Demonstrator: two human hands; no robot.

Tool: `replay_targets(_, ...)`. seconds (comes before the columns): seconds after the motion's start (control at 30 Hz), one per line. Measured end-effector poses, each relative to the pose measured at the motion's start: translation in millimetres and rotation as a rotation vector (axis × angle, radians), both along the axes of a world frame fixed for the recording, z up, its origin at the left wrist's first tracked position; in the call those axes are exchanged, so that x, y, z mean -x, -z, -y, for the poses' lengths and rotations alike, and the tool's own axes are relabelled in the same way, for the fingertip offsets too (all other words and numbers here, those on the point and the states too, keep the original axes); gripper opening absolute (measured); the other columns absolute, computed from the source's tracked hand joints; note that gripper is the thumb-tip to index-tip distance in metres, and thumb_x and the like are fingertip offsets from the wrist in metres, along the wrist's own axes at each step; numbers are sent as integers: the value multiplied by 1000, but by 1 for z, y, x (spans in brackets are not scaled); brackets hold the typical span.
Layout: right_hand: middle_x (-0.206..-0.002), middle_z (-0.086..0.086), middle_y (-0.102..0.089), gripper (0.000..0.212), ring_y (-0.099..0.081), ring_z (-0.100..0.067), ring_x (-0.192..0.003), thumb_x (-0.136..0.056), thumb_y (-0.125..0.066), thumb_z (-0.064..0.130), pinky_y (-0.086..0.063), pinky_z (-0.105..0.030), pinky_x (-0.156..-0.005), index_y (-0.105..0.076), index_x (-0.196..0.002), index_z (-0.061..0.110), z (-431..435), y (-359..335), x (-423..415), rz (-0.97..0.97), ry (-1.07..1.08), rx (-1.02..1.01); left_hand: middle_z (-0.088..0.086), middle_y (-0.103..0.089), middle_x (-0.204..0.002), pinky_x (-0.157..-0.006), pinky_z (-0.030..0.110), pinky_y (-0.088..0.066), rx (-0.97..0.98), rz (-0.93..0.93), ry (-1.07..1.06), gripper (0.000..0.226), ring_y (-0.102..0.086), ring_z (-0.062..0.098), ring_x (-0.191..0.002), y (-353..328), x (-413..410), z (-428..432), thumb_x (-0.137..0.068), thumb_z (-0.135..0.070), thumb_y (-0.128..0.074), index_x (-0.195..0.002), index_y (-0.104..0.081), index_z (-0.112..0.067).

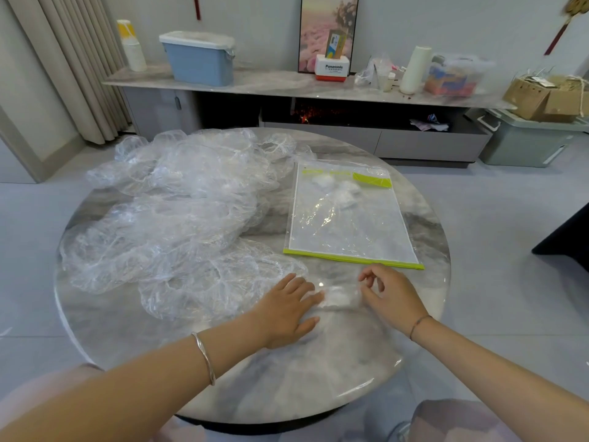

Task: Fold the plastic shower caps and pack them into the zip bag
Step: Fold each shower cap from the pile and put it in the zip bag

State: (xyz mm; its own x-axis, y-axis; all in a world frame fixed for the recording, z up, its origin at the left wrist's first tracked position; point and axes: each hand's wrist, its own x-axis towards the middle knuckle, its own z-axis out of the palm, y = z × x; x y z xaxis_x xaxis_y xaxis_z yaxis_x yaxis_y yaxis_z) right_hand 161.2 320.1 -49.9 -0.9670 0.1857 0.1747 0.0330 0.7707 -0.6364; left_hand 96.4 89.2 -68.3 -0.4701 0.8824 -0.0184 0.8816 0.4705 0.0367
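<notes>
Left hand (287, 311): flat, fingers spread, pressing one folded shower cap (334, 298). Right hand (390, 295): half-curled grip, pinching its edge. Beyond: one zip bag (347, 218) (caps inside uncountable).

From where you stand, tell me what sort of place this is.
Most likely a home living room: a long low media cabinet along the wall, floor-length curtains on the left, a framed picture leaning on the cabinet, and a round marble table.
</notes>
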Motion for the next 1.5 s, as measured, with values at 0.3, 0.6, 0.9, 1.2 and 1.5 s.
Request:
replay_targets(0.3, -97, 14, -60, 33, -57, -7, -84, -70, -58, 42, -25, -20, -76, -60, -100, 28, 28, 12, 0, -53, -520, -706, 6, -35, -134, -111, 25, -4, -18, 150, -73, 80, -24, 23, -130, -15, 4, 2, -75, -42, -1, -139, -40, -16)
replay_targets(0.6, -100, 6, -56, 34, -54, -14, -93, -81, -46, 40, -28, -24, -77, -60, -103, 20, 38, 14, 8, 69, -370, -447, 0, -45, -134, -113, 22, 0, -139, 263, -79, 47, -21, 17, -138, -11, 8, 5, -86, -17, -39, -132, -46, -16)
replay_targets(0.9, -48, 9, -50, 28, -42, -4, -46, -82, -70, 21, -37, -23, -56, -43, -78, 26, 44, 11, 16, 328, -38, 254, -8, -68, -95, -87, 24, -31, -339, 332, -455, 24, -46, 13, -98, -10, 7, -10, -92, -42, -54, -93, -69, -23)
replay_targets(1.2, -65, 4, -49, 19, -44, -1, -49, -78, -74, 10, -34, -11, -48, -56, -76, 15, 46, 8, 27, 372, 108, 449, -14, -65, -101, -89, 23, -34, -470, 460, -503, 32, -45, 9, -98, -11, 13, -15, -88, -49, -58, -109, -62, -26)
replay_targets(1.5, -65, -3, -55, 31, -50, 0, -42, -70, -72, -11, -45, -13, -50, -50, -68, 11, 15, -20, 29, 173, 201, 586, -7, -63, -116, -88, 22, -36, -564, 299, -441, 27, -51, 14, -106, -22, 54, -20, -95, -32, -53, -118, -62, -22)
